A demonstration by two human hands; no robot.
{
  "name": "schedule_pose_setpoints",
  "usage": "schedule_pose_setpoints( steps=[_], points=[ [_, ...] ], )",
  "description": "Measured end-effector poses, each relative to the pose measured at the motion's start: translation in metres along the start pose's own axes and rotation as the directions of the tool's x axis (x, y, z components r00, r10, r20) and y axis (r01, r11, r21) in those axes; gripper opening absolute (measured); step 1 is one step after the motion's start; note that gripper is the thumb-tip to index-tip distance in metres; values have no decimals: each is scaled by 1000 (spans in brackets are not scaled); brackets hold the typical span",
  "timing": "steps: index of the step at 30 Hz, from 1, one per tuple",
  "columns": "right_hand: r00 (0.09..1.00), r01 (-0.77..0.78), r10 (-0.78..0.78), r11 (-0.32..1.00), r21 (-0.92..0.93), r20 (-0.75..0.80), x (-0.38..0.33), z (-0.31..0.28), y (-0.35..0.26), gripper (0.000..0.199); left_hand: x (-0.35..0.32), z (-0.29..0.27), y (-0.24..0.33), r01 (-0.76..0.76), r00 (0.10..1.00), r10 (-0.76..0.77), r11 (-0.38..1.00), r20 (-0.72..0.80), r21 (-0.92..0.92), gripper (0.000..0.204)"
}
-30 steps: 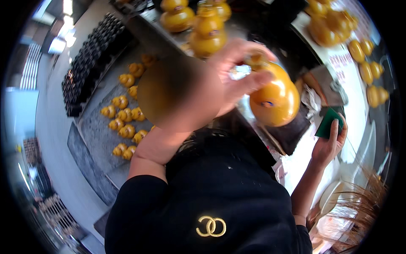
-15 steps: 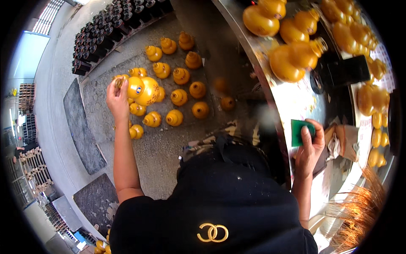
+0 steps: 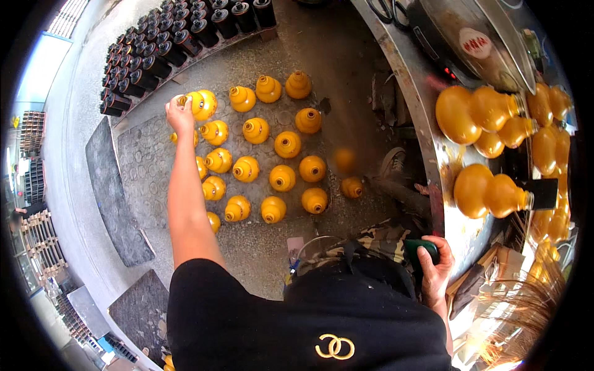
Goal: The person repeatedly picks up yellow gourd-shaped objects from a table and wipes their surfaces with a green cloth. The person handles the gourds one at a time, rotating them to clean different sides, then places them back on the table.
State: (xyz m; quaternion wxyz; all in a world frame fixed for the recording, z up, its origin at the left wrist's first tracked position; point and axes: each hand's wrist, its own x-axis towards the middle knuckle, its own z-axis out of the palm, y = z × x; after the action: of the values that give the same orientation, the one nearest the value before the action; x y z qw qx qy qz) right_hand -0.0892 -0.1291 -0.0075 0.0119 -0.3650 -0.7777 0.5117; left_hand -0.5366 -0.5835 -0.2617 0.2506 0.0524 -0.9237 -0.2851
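Observation:
My left hand (image 3: 180,116) reaches out over the rows at the far left, its fingers closed on the neck of a yellow-orange gourd-shaped bottle (image 3: 203,105). That bottle leans over, beside the other gourd bottles (image 3: 245,169) that stand upright in loose rows on a grey mat (image 3: 145,167). Whether its base touches the mat I cannot tell. Close to my body, by the worktable edge, my right hand (image 3: 438,267) grips a flat dark-green pad (image 3: 423,250). More gourd bottles (image 3: 474,191) lie on their sides on the worktable.
Dark cylinders (image 3: 143,79) stand packed in rows beyond the mat. The metal worktable (image 3: 427,117) curves along my right, with a large pan (image 3: 473,37) and scissors (image 3: 390,11) at its far end. Coppery bristles (image 3: 526,303) stick out at the lower right. A shoe (image 3: 394,159) shows under the table.
My left hand has carried the bottle farther away, to the far left end of the rows. My right hand with the green pad has dropped back toward my body. The whole view has shifted.

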Motion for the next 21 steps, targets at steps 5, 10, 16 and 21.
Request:
schedule_pose_setpoints(
  steps=[5, 10, 16, 21],
  points=[
    [998, -61, 62, 995, -74, 2, 18, 17, -6, 21, 26, 63, -55, 9, 1000, -9, 997, 5, 81, 26],
    [991, -123, 128, 985, -125, 39, 33, 35, -12, 21, 30, 109, -72, 86, 987, -112, 975, 116, 204, 28],
    [988, -143, 150, 978, -151, 34, 43, 39, -17, 22, 17, 145, -101, 153, 940, -249, 918, 234, 365, 30],
    [990, -134, 138, 979, -156, 17, 48, 43, -15, 21, 19, 150, -70, 191, 936, -296, 881, 190, 433, 33]
  ],
)
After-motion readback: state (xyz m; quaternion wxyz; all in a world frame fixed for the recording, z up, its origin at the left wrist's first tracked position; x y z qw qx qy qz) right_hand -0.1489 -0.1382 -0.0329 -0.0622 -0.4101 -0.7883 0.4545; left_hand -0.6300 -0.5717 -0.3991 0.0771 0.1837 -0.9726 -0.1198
